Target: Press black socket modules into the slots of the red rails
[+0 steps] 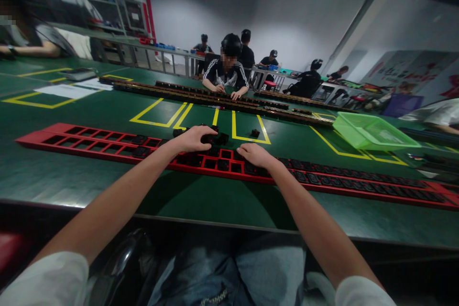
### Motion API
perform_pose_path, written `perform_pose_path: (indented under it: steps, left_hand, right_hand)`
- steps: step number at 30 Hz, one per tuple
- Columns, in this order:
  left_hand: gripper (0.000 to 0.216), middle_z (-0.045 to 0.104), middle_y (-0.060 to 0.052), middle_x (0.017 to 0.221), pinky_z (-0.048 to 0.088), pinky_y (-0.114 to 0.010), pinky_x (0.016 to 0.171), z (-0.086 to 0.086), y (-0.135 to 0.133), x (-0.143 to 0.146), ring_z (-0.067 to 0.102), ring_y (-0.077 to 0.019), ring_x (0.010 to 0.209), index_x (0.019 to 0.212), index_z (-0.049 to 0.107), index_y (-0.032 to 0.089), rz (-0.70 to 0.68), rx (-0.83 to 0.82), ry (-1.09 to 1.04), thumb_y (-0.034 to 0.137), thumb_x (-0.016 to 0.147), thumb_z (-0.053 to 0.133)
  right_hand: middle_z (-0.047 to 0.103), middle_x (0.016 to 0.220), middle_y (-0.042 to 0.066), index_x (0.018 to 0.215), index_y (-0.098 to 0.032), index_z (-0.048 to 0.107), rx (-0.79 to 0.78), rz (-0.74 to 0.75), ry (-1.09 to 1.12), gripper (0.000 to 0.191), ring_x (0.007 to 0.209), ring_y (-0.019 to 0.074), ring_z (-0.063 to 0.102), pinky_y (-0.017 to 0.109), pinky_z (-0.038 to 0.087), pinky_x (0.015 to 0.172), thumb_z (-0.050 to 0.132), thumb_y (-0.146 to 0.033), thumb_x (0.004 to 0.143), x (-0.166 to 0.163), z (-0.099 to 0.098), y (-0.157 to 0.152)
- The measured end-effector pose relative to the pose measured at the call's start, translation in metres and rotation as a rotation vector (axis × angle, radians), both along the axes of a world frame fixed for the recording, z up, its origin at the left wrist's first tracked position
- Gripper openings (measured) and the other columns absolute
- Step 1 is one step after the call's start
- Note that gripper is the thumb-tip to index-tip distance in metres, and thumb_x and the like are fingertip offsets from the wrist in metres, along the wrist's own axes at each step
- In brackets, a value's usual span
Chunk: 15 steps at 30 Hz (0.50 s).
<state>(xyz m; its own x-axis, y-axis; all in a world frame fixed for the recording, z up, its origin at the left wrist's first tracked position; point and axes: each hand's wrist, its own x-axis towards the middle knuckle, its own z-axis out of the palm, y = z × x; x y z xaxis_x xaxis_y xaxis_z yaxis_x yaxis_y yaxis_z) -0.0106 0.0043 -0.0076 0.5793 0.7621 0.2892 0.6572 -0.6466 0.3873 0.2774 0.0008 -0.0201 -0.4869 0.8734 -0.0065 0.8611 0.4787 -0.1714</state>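
A long red frame [103, 142] with two rows of square openings lies across the green table before me. Black square pieces [324, 178] fill its right part, while several openings at the left and middle are bare. My left hand [195, 139] is over the frame's far edge, thumb and fingers apart, beside a small heap of loose black pieces [220, 138]. Its fingertips partly hide that heap. My right hand [255, 155] rests at the frame's middle with fingers bent together; whatever is under the fingertips is hidden.
One loose black piece [255, 133] lies beyond my right hand. A green plastic basket [376, 134] stands at the right. Across the table, a person [226, 69] works over long dark strips [172, 92]. White papers [68, 91] lie at the left; more people sit behind.
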Motion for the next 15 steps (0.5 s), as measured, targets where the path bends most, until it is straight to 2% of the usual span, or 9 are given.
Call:
perform_pose_path:
  steps: [3,8,15]
  left_hand:
    - [0.051,0.07,-0.008,0.12,0.045,-0.04,0.105,0.001,-0.001,-0.001,0.062,-0.0256,0.113,0.13,0.066,0.019,0.022,-0.007,0.06,0.035,0.082,0.065]
    - [0.04,0.067,-0.009,0.11,0.047,-0.036,0.097,-0.002,0.004,-0.004,0.062,-0.0237,0.105,0.11,0.071,0.018,-0.059,0.016,0.054,0.044,0.08,0.068]
    - [0.034,0.066,-0.008,0.107,0.046,-0.034,0.088,-0.009,0.007,-0.004,0.06,-0.0233,0.097,0.102,0.061,0.019,-0.056,-0.09,0.149,0.047,0.082,0.062]
  right_hand:
    - [0.07,0.096,0.009,0.085,-0.018,0.064,-0.001,-0.012,-0.004,0.036,0.082,0.019,0.059,0.029,0.035,0.069,0.041,-0.039,0.105,-0.001,0.001,-0.001]
    - [0.07,0.094,0.009,0.084,-0.019,0.063,-0.008,-0.027,-0.003,0.036,0.081,0.019,0.059,0.029,0.035,0.068,0.042,-0.039,0.104,-0.003,0.003,-0.004]
    - [0.069,0.094,0.009,0.084,-0.019,0.063,-0.009,-0.018,0.009,0.035,0.079,0.0187,0.058,0.029,0.036,0.068,0.041,-0.039,0.104,-0.003,0.003,-0.004]
